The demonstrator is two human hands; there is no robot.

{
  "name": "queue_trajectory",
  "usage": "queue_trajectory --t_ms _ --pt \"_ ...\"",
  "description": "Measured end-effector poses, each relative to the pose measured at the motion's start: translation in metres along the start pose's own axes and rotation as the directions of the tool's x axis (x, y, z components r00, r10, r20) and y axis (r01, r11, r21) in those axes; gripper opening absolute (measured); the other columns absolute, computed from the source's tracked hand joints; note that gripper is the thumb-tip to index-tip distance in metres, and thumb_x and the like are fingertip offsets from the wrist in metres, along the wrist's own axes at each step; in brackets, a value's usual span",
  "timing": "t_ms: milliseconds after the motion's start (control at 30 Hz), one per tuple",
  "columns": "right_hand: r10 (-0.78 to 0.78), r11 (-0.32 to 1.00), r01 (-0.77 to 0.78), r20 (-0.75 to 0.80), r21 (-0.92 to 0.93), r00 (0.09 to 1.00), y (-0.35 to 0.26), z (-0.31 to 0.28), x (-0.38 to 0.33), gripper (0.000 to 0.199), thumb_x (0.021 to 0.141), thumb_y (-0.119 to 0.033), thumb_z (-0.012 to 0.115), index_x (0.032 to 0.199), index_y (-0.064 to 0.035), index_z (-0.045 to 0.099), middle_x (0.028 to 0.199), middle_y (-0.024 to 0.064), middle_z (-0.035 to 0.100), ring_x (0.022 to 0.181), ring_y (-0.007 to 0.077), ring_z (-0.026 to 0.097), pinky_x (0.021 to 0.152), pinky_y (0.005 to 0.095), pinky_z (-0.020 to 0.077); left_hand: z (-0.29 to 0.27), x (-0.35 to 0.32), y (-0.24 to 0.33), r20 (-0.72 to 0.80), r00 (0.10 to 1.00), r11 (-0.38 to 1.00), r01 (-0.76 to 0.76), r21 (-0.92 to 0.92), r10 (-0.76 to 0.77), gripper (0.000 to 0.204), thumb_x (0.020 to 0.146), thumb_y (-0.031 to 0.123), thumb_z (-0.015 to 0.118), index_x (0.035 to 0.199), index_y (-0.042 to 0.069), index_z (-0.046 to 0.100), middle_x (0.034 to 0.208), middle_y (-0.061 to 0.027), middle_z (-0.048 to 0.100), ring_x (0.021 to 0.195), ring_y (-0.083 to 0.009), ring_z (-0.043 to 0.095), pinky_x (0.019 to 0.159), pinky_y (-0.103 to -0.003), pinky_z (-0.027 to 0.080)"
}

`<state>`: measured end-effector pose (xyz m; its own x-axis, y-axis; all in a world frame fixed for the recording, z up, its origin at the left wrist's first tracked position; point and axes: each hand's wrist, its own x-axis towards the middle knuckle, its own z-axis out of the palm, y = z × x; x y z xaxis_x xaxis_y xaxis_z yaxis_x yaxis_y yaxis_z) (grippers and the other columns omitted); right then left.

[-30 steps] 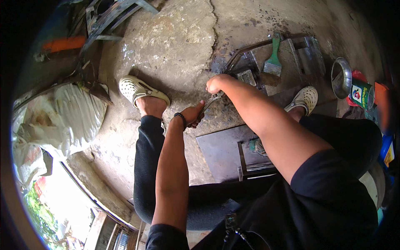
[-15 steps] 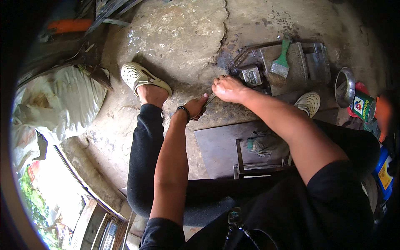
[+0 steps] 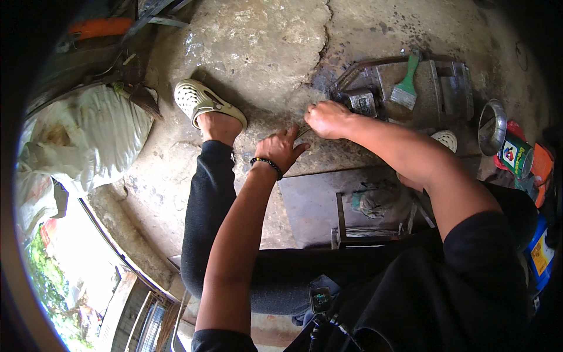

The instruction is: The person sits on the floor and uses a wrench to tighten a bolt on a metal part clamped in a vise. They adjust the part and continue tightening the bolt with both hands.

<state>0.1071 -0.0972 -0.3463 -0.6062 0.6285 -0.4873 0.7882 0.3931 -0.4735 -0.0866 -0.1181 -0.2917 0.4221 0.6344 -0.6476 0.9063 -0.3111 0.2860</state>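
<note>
My right hand is closed in a fist on a thin metal strip, whose end sticks out toward my other hand. My left hand, with a beaded bracelet at the wrist, is just left of the strip's end. Its thumb stands apart from the fingers, and I see nothing held in it; whether a fingertip touches the strip is unclear. Just beyond my right fist sits a dark metal block on a metal frame. A green-handled paintbrush lies across that frame.
A grey metal sheet with a stained rag lies before my legs. At right are a metal bowl and a green can. White sacks are at left. My clog rests on rough concrete.
My left hand has loosened from its closed grip, turned, and moved up with its thumb out. My right fist has shifted slightly right. The whole view has shifted a little.
</note>
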Motion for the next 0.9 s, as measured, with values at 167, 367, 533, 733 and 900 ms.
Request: queue_trajectory --t_ms 167,367,533,733,900 --pt "-0.078 0.997 0.078 0.03 0.011 0.996 0.005 -0.003 0.002 0.022 0.082 -0.011 0.056 0.087 0.0029 0.072 0.092 0.0234 0.071 0.091 0.0381 0.071 0.078 0.0471 0.0583 0.017 0.006 -0.01 0.061 0.998 0.998 0.029 -0.053 -0.025 0.046 0.099 0.047 0.051 0.137 0.022 0.051 0.108 -0.0165 0.07 0.097 -0.0371 0.068 0.08 -0.049 0.055" --pt "-0.074 0.994 0.039 0.367 0.103 0.927 0.014 -0.019 0.023 0.03 0.09 -0.028 0.064 0.09 0.0005 0.073 0.091 0.0229 0.071 0.085 0.0361 0.069 0.075 0.0446 0.0548 -0.021 0.027 -0.031 0.142 0.971 0.964 -0.162 -0.211 0.195 0.043 0.099 0.044 0.051 0.126 0.012 0.062 0.105 -0.0212 0.07 0.101 -0.0418 0.064 0.09 -0.049 0.051" --pt "-0.068 0.862 -0.214 0.523 0.46 0.849 0.025 -0.02 0.044 0.044 0.099 -0.044 0.056 0.093 -0.0033 0.071 0.081 0.0106 0.069 0.073 0.0242 0.064 0.066 0.0389 0.0489 -0.047 0.064 -0.051 -0.047 0.969 0.939 -0.221 0.263 0.242 0.039 0.093 0.051 0.059 0.106 0.016 0.073 0.095 -0.0123 0.071 0.09 -0.0319 0.069 0.08 -0.044 0.055" --pt "-0.007 0.963 -0.072 0.292 0.261 0.956 0.018 -0.023 0.029 0.043 0.095 -0.04 0.061 0.105 0.0009 0.068 0.099 0.0224 0.071 0.091 0.0353 0.07 0.081 0.0447 0.0545 -0.022 0.056 -0.053 -0.255 0.87 0.892 -0.349 0.287 0.423 0.034 0.092 0.047 0.061 0.083 0.014 0.063 0.079 -0.0068 0.068 0.074 -0.027 0.07 0.065 -0.041 0.055" --pt "0.129 0.989 -0.12 -0.102 0.086 0.986 -0.001 -0.01 -0.023 0.05 0.089 -0.038 0.07 0.116 0.0025 0.059 0.104 0.0236 0.066 0.094 0.0411 0.067 0.092 0.0491 0.052 0.002 0.03 -0.04 -0.347 0.885 0.936 -0.222 0.272 0.311 0.033 0.092 0.045 0.062 0.084 0.013 0.061 0.075 -0.0069 0.066 0.066 -0.0267 0.069 0.058 -0.039 0.055"
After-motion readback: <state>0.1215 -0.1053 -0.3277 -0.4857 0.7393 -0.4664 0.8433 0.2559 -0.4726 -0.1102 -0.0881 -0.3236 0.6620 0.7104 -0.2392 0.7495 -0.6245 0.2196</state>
